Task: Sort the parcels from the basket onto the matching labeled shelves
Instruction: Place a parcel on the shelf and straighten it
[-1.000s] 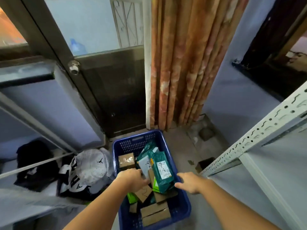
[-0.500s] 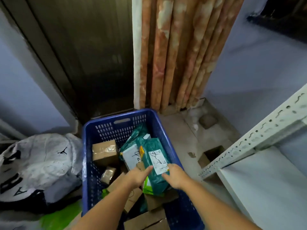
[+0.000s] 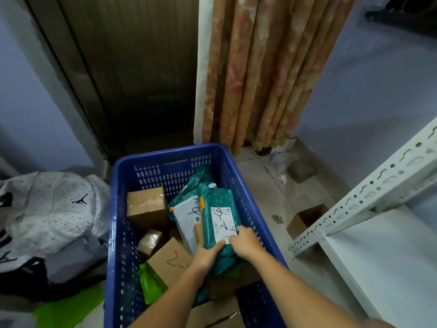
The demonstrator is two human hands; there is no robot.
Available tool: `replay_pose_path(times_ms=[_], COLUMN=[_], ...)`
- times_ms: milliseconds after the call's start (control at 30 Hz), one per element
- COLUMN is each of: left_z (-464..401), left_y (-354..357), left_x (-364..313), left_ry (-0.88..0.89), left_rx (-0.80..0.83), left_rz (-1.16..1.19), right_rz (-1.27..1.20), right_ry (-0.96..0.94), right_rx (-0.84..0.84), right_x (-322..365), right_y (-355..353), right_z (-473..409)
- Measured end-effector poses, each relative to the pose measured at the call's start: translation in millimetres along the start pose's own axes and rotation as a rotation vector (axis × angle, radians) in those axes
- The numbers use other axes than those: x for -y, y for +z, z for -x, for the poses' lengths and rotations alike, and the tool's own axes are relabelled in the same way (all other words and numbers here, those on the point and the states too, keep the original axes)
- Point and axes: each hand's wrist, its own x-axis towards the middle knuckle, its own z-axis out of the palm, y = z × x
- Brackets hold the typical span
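- Both hands on the teal mailer [image 3: 218, 218] in the basket [image 3: 248, 200]. Left hand [image 3: 207, 253] grips its near-left edge, fingers curled around it.
- Right hand [image 3: 246, 242] holds the near-right end, fingers over the bottom of the white label [image 3: 223, 223]. Label has black handwritten marks.
- Mailer lies on top of the pile, long axis running away from the person, near the basket's right wall.
- Just left of it, touching: a second mailer [image 3: 186, 216] with a white face and black scrawl, leaning against the teal one.
- Left side of basket: a brown box [image 3: 146, 209] by the far-left wall, a small taped box [image 3: 150, 242] nearer, then a marked box [image 3: 169, 261] under the left wrist.
- Green bag [image 3: 151, 285] wedged low against the left wall.
- Another box [image 3: 215, 313] at the near end, partly hidden by the forearms.
- Outside: white backpack [image 3: 54, 216] left of the basket, curtain [image 3: 260, 72] behind, white rack [image 3: 369, 200] to the right.
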Motion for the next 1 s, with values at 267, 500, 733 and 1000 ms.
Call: replay_pose_path(times_ms=[267, 500, 733, 1000], left_z=[25.7, 110.6, 269.0, 435.3], left_y=[-58.1, -137.8, -151.1, -131.3], left_x=[-38.0, -122.1, -281.7, -467.4], left_ry=[0.027, 0.044, 0.100, 0.278], left_rx=[-0.088, 0.088, 0.225, 0.033], left_rz=[-0.056, -0.328, -0.353, 0.012], right_rz=[-0.227, -0.259, -0.501, -0.607], right_ry=[-0.099, -0.225, -0.061, -0.132], right_rx=[0.117, -0.183, 0.042, -0.124], right_x=[12.1, 44.7, 117.5, 228.8], right_y=[-31.0, -118.9, -233.5, -413.6], right_z=[11.5, 53.8, 160.3, 305.5])
